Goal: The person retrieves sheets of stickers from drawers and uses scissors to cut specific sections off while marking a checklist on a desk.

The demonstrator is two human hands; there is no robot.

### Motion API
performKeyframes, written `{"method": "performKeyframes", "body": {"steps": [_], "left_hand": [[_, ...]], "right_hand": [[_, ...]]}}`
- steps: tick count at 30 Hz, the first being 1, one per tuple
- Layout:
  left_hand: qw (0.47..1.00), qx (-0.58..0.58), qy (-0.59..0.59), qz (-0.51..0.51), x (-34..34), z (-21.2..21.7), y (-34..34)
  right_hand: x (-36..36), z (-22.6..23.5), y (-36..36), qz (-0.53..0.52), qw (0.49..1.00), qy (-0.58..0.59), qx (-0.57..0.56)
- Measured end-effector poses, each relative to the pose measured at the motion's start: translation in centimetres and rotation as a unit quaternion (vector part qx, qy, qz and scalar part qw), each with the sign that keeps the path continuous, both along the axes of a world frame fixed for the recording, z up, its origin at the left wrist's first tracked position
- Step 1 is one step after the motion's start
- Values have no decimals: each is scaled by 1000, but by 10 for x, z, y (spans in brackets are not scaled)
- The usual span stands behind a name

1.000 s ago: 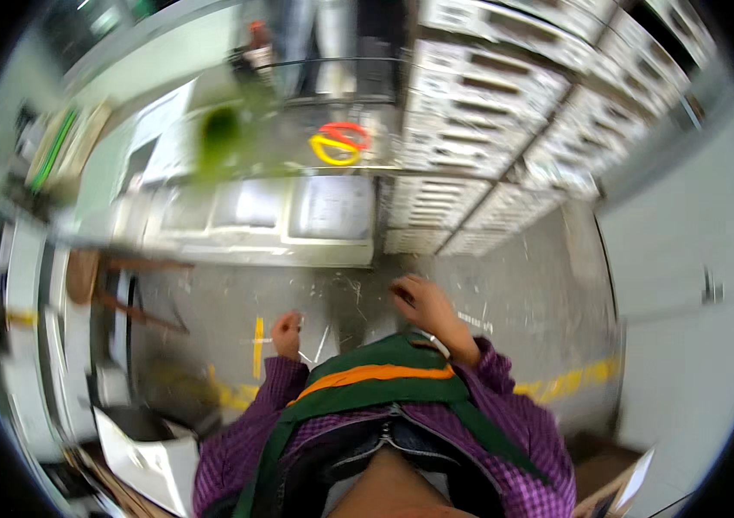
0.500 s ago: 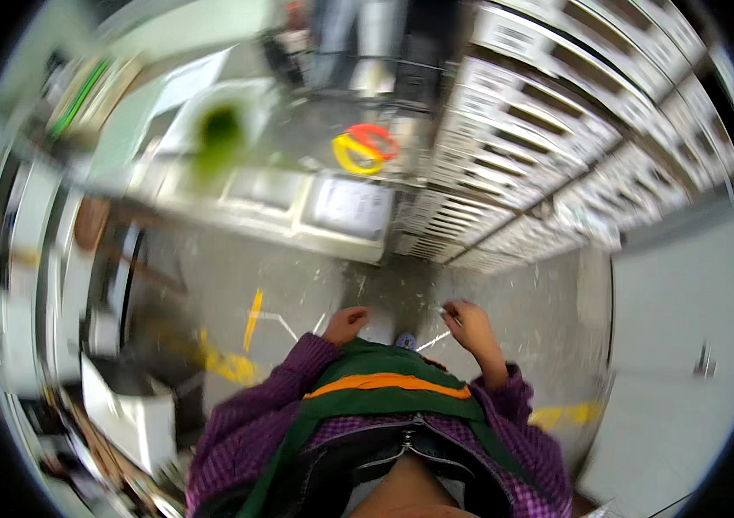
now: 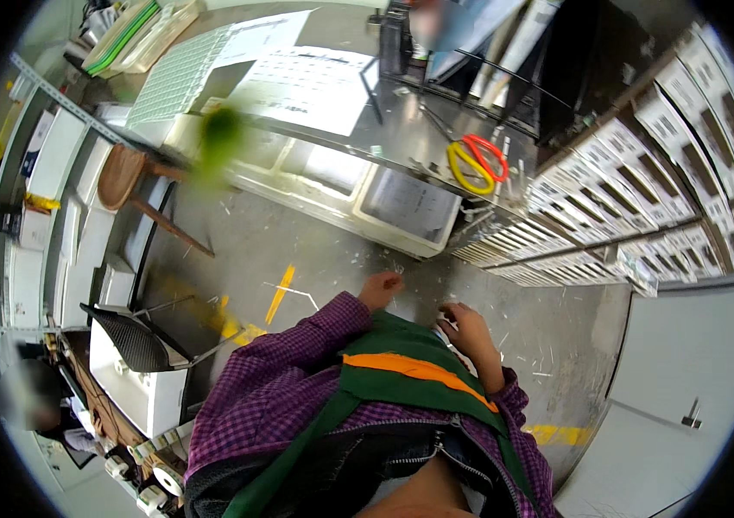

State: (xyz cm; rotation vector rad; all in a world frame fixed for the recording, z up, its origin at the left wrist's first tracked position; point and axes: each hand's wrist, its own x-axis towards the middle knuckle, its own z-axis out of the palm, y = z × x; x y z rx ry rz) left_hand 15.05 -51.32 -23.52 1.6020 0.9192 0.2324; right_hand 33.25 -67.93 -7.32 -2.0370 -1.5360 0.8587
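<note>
Both hands move lower: left hand point(image 3: 381, 288) is curled, right hand point(image 3: 464, 328) loose, both empty, near white boxes point(image 3: 643, 173) with dark labels.

My sleeve point(image 3: 281, 380): checked woven cloth. Surface point(image 3: 401, 129): brushed metal, dull sheen. Floor point(image 3: 237, 250): rough matt concrete. Loops point(image 3: 475, 160): glossy plastic.
</note>
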Motion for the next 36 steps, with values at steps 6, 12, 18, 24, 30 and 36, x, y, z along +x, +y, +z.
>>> {"method": "performKeyframes", "body": {"steps": [6,12,18,24,30,36], "left_hand": [[998,-60,-36,5,-4,-30,-1],[997,-71,14,-29,-1,-36,12],[997,-61,29,-43,-8,-32,23],[997,-62,34,-28,-15,-37,28],[997,-34,40,-56,-13,-40,28],[995,-51,-2,-82,-23,-75,29]], "right_hand": [[-7,-5,16,18,998,-1,-56],[-10,-10,27,3,996,8,-87],[-13,-14,31,-1,995,17,-99],[-13,-16,32,3,996,18,-90],[-15,-30,23,-6,996,33,-77],[-16,-45,18,16,996,10,-83]]}}
